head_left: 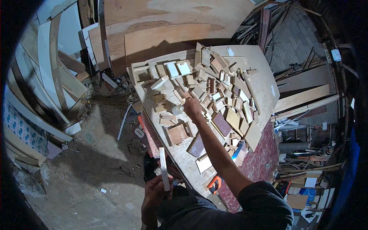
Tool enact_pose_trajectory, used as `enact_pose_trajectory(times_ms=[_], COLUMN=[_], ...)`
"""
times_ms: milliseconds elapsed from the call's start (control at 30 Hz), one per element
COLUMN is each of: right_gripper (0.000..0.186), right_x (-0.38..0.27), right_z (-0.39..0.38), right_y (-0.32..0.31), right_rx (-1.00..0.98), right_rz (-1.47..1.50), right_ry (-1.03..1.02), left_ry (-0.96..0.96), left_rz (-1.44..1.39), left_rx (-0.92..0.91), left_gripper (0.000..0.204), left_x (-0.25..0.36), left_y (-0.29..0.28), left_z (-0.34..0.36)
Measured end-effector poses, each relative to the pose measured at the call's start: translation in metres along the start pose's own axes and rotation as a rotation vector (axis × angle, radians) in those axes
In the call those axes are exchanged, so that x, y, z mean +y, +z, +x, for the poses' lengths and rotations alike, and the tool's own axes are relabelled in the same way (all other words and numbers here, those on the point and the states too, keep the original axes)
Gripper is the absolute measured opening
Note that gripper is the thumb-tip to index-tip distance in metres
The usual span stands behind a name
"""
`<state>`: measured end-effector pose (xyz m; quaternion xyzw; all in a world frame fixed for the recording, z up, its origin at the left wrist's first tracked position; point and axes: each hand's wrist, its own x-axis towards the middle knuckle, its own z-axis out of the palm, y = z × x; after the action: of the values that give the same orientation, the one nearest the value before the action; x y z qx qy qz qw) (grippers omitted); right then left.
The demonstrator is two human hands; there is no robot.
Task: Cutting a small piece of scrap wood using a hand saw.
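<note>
Pale strip (164, 168), just one, in the left hand (154, 191).

Head-worn fisheye, upright, looking steeply down and forward; worktable (267, 66) near, mid-frame; edges bending toward rim.

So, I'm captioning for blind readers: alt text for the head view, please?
A person's left hand holds a narrow pale wood-like strip, while their right hand is over a pale wooden board scattered with small tan and brown wooden pieces.
</note>
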<state>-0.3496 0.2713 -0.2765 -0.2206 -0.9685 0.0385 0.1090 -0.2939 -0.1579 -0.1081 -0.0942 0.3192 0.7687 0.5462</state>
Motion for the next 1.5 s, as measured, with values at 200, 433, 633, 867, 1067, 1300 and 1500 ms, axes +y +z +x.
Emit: enact_pose_trajectory(times_ms=[200, 433, 633, 867, 1067, 1300, 1500], right_gripper=[0.019, 0.022, 0.030, 0.035, 0.034, 0.034, 0.030], right_x=[-0.012, -0.011, 0.015, 0.005, 0.015, 0.028, 0.056], right_z=[-0.003, 0.008, 0.002, 0.001, -0.006, -0.014, -0.026], right_y=[-0.003, -0.003, 0.003, -0.011, -0.016, -0.027, -0.062], right_rx=[-0.120, -0.210, -0.066, -0.166, -0.134, -0.006, 0.110], right_rz=[0.027, 0.001, 0.153, 0.130, 0.149, 0.306, 0.306], right_ry=[0.066, 0.182, 0.269, 0.351, 0.414, 0.374, 0.399], left_ry=[-0.020, -0.010, 0.087, 0.224, 0.293, 0.285, 0.319], left_rz=[0.034, -0.023, -0.081, -0.018, 0.025, 0.103, 0.155], left_rx=[0.078, -0.008, 0.096, 0.071, -0.014, 0.054, -0.001], left_gripper=[0.043, 0.041, 0.034, 0.039, 0.043, 0.044, 0.041], left_x=[0.003, -0.017, -0.010, -0.010, -0.018, -0.025, -0.032], left_y=[0.007, 0.003, 0.004, 0.018, 0.022, 0.030, 0.042], left_z=[-0.012, -0.026, -0.037, -0.056, -0.059, -0.080, -0.079])
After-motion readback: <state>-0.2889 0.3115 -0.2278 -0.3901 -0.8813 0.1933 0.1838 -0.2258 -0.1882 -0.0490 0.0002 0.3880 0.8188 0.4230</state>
